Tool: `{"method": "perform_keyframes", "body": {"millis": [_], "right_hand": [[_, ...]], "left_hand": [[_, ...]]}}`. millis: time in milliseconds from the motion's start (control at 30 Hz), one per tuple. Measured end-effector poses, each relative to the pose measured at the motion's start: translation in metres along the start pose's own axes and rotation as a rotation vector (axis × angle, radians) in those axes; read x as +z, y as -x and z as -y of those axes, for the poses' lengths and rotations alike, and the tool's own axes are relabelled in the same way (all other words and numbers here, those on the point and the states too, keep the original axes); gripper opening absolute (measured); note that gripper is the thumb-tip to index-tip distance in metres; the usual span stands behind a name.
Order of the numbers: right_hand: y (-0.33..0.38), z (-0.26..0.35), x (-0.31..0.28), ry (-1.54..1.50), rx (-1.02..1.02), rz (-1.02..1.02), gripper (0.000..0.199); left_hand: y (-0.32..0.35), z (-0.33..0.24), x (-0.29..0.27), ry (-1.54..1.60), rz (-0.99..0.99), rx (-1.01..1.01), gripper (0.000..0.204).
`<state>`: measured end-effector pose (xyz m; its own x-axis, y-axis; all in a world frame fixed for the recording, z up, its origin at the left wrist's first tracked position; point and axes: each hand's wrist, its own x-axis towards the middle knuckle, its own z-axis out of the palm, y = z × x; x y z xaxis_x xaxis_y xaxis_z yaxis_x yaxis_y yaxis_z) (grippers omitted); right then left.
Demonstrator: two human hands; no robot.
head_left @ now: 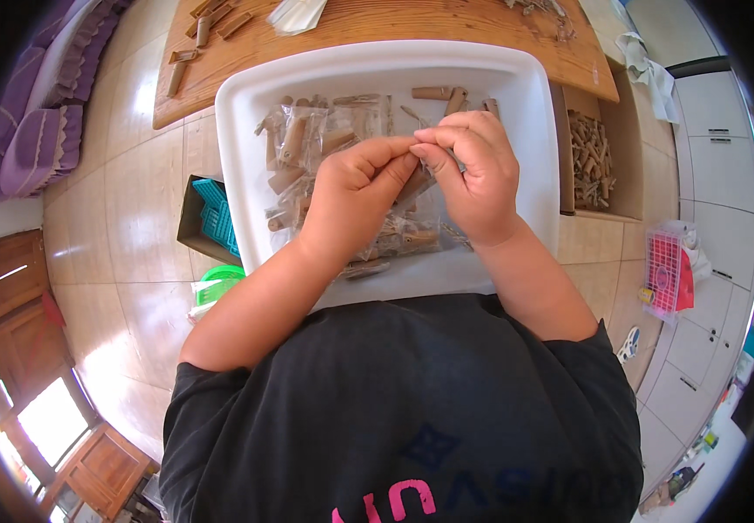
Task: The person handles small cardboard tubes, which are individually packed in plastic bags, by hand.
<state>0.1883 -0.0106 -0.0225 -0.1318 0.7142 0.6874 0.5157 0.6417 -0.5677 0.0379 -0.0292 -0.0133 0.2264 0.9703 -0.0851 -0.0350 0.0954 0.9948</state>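
My left hand (pixel 355 192) and my right hand (pixel 477 179) meet fingertip to fingertip over a white plastic tub (pixel 231 113). Both pinch what looks like the top edge of a clear plastic bag (pixel 420 199), with brown pieces showing through it. The fingers cover most of that edge. Beneath and left of my hands, several clear bags of brown tube-like parts (pixel 294 144) lie heaped in the tub. A few loose brown pieces (pixel 433 92) rest toward its far side.
Beyond the tub is a wooden table (pixel 351 26) with more brown pieces. At right stands a cardboard box (pixel 625 187) of small brown parts, with a pink crate (pixel 666 272) nearer. Teal baskets (pixel 216 216) and a green basket (pixel 220 281) sit at left.
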Motion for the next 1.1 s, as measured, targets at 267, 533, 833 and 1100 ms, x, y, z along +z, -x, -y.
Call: {"method": "perform_keyframes", "body": {"millis": [267,533,833,1100], "right_hand": [[0.008,-0.005,-0.001,-0.205,0.349,-0.070,0.010],[0.000,-0.027,-0.020,-0.915,0.892,-0.290,0.011],[0.006,0.001,-0.006,-0.701,0.860,0.142,0.013],[0.009,-0.003,-0.004,-0.731,0.817,0.094,0.011]], "left_hand": [[-0.001,0.008,-0.001,-0.198,0.022,0.133,0.015],[-0.007,-0.009,-0.014,0.161,-0.119,-0.043,0.015],[-0.007,-0.007,-0.014,0.098,-0.153,-0.055,0.014],[-0.007,-0.013,-0.014,0.128,-0.152,-0.092,0.013]]}}
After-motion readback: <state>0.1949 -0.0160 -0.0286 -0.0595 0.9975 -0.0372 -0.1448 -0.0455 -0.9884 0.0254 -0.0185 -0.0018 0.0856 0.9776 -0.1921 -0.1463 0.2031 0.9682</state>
